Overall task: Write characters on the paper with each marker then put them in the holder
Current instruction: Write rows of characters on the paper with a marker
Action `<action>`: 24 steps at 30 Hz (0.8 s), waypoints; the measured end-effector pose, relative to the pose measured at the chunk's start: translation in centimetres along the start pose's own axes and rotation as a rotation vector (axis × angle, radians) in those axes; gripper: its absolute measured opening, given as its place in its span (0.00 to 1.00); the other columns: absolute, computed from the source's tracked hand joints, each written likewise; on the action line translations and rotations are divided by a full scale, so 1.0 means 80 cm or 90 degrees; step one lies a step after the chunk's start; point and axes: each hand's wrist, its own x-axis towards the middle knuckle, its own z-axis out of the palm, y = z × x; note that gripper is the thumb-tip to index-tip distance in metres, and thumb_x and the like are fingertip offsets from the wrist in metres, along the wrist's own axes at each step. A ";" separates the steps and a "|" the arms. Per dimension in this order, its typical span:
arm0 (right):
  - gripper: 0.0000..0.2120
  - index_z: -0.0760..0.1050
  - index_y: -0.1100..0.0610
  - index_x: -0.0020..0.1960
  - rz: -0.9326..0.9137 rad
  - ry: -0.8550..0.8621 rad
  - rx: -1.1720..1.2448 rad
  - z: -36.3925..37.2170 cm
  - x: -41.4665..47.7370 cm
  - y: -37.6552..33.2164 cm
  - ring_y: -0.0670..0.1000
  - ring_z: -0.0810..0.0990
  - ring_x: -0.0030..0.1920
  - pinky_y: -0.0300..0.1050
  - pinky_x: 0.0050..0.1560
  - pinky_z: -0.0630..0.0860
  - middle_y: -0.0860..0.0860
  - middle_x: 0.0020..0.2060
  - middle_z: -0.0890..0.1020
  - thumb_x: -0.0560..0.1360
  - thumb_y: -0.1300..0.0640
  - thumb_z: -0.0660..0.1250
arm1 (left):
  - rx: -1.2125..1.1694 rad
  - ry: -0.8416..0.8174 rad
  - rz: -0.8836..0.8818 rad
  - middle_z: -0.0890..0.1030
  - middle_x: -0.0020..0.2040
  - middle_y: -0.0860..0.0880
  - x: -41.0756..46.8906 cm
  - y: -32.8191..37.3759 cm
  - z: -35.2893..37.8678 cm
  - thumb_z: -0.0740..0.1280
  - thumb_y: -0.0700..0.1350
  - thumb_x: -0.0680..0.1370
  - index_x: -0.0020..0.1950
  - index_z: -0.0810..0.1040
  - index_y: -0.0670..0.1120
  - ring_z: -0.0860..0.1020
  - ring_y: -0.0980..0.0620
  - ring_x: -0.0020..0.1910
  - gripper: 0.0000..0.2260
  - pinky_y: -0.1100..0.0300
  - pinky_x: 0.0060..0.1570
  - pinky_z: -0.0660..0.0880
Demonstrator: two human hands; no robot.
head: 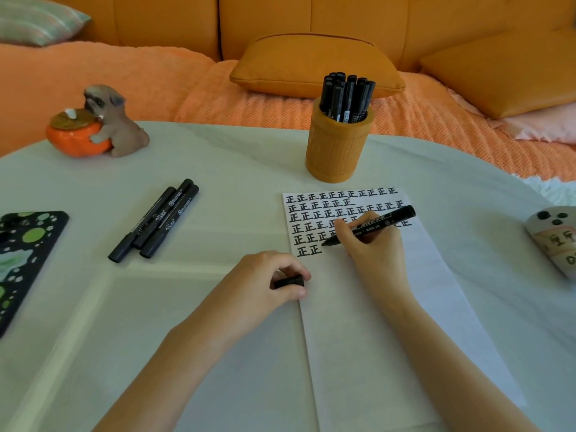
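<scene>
On the pale cloth-covered bench [218,338], the left hand [265,277] rests at the left edge of the white paper sheet [389,322], its grip pinching a small black cap [290,281]. Just beyond, the right hand [372,244] pinches an uncapped black marker [383,221] in its grip, tip on the sheet, hiding some written characters. Three capped black markers [156,219] lie left. Farther off stands the orange ribbed holder [338,151], packed with markers.

3 loose markers [154,219] to my left, 1 marker [371,227] in R hand [374,251], 1 cap [290,281] in L hand [265,275], 1 holder [338,148] w/ stowed markers [346,95], too packed to count, 1 paper [374,322], 1 dog figurine [115,123]
</scene>
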 end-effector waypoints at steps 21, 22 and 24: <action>0.14 0.69 0.59 0.33 0.007 0.019 0.014 -0.002 0.001 0.001 0.41 0.65 0.24 0.32 0.25 0.62 0.42 0.19 0.69 0.75 0.57 0.68 | 0.004 -0.001 -0.002 0.79 0.41 0.60 0.000 0.000 0.000 0.72 0.44 0.72 0.46 0.81 0.55 0.75 0.66 0.36 0.06 0.69 0.44 0.72; 0.15 0.69 0.57 0.32 0.007 0.015 0.009 -0.002 0.001 0.000 0.41 0.66 0.23 0.31 0.25 0.62 0.41 0.18 0.69 0.75 0.57 0.68 | 0.002 -0.001 -0.004 0.79 0.42 0.59 0.001 0.000 0.000 0.72 0.44 0.72 0.46 0.81 0.55 0.76 0.66 0.37 0.06 0.69 0.44 0.72; 0.15 0.68 0.56 0.31 0.005 0.012 -0.002 -0.001 0.000 -0.001 0.41 0.66 0.23 0.30 0.25 0.62 0.40 0.18 0.70 0.75 0.58 0.67 | 0.000 -0.001 -0.008 0.80 0.43 0.59 0.000 0.000 0.000 0.72 0.44 0.72 0.46 0.81 0.55 0.77 0.64 0.39 0.06 0.67 0.46 0.73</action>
